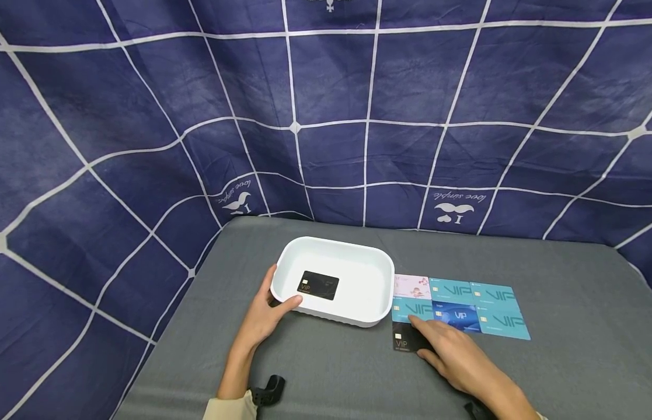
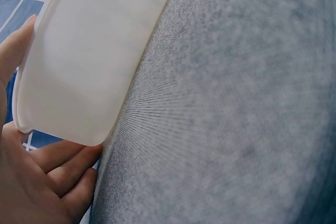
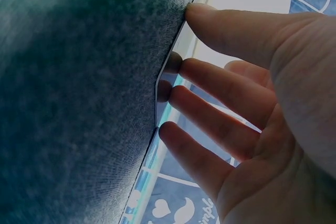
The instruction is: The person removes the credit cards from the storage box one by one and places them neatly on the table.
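A white rectangular tray (image 1: 357, 280) stands on the grey table, with a black VIP card (image 1: 318, 285) lying flat inside. My left hand (image 1: 261, 319) grips its near left corner, thumb at the near rim and index finger along the left side. In the left wrist view, the other fingers lie against the tray's outer wall (image 2: 79, 61). To the right of the tray, my right hand (image 1: 454, 353) rests its fingertips on another black VIP card (image 1: 403, 338), thumb at the near edge. That card lies flat, partly covered by the hand.
Other cards adjoin in rows: a pink card (image 1: 412, 286), several teal VIP cards (image 1: 450, 290) and a blue VIP card (image 1: 456, 315). The grey tabletop (image 1: 326, 373) extends around them. A blue curtain with white grid lines (image 1: 331, 151) hangs behind and at left.
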Available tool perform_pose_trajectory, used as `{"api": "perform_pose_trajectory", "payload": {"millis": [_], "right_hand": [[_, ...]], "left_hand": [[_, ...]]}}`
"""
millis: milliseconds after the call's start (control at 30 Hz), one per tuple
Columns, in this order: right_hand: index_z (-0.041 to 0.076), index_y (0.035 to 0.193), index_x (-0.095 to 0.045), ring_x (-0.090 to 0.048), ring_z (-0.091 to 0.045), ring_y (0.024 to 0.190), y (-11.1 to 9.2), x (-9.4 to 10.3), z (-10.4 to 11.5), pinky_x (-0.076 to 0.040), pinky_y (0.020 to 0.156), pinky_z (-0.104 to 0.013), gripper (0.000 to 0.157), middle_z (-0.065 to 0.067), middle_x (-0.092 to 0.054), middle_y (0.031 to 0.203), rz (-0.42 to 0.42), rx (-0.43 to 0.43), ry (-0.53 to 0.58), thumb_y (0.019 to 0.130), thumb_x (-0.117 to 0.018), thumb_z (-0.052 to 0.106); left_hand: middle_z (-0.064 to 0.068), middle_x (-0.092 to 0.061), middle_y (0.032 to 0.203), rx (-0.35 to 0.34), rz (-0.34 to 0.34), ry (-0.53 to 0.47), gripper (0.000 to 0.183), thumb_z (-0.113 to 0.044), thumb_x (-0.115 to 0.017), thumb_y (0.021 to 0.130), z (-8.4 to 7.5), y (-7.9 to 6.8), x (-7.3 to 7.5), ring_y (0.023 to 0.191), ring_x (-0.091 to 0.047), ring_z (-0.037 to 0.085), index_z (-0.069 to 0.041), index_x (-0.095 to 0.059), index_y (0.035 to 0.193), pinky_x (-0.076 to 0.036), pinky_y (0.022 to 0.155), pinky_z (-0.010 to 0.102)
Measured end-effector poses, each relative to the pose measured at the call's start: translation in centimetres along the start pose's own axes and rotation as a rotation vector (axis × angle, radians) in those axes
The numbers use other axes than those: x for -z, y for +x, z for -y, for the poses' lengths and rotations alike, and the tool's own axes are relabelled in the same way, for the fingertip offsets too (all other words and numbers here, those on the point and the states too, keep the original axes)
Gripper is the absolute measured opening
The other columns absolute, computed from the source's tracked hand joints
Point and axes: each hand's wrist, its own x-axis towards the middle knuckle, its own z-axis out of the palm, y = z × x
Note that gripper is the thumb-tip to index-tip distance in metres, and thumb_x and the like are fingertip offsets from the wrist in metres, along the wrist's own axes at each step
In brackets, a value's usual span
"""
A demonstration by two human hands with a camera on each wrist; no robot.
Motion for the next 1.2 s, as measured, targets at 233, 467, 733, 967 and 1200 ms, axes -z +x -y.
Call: {"api": "perform_pose_trajectory", "payload": {"millis": [233, 467, 733, 967, 1200], "right_hand": [[0.003, 0.136, -0.056, -0.064, -0.025, 0.104, 0.0, 0.0, 0.0, -0.051, 0.087, -0.047, 0.062, -0.008, -0.067, 0.117, -0.004, 0.011, -0.011, 0.080, -0.082, 0.013], [0.006, 0.133, -0.060, -0.061, -0.023, 0.114, 0.2, -0.2, 0.1, -0.046, 0.094, -0.048, 0.059, -0.004, -0.065, 0.124, -0.097, 0.064, 0.008, 0.081, -0.083, 0.020], [0.014, 0.138, -0.058, -0.056, -0.026, 0.123, 1.0, 0.0, 2.1, -0.024, 0.109, -0.017, 0.059, -0.007, -0.060, 0.134, -0.285, 0.137, 0.169, 0.085, -0.079, 0.030], [0.005, 0.129, -0.063, -0.055, -0.027, 0.123, 2.4, -0.3, 5.1, -0.029, 0.108, -0.020, 0.044, -0.008, -0.058, 0.136, -0.391, 0.209, 0.274, 0.092, -0.073, 0.026], [0.007, 0.126, -0.064, -0.054, -0.026, 0.124, 5.1, -0.5, 7.0, -0.030, 0.108, -0.024, 0.037, -0.007, -0.056, 0.138, -0.397, 0.204, 0.285, 0.094, -0.070, 0.026]], "left_hand": [[0.022, -0.034, 0.153, -0.002, 0.008, -0.012, 0.099, -0.024, -0.081, 0.084, -0.1, 0.2, 0.1, 0.139, -0.036, 0.036, -0.012, -0.017, 0.159, -0.030, 0.108, 0.054], [0.023, -0.032, 0.154, 0.004, 0.016, -0.022, 0.098, -0.018, -0.080, 0.084, 0.0, 0.3, 0.1, 0.139, -0.034, 0.038, -0.009, -0.016, 0.158, -0.029, 0.108, 0.055], [0.020, -0.038, 0.151, -0.043, 0.015, -0.042, 0.096, -0.021, -0.082, 0.083, -0.1, 0.3, 0.1, 0.137, -0.038, 0.035, -0.015, -0.021, 0.158, -0.032, 0.106, 0.053], [0.020, -0.036, 0.152, -0.037, 0.017, -0.055, 0.098, -0.020, -0.082, 0.083, 0.0, 0.2, 0.1, 0.138, -0.036, 0.036, -0.014, -0.018, 0.158, -0.029, 0.108, 0.054], [0.021, -0.036, 0.152, -0.026, 0.012, -0.052, 0.097, -0.021, -0.081, 0.084, -0.1, 0.0, 0.2, 0.138, -0.037, 0.035, -0.012, -0.019, 0.158, -0.031, 0.107, 0.052]]}}
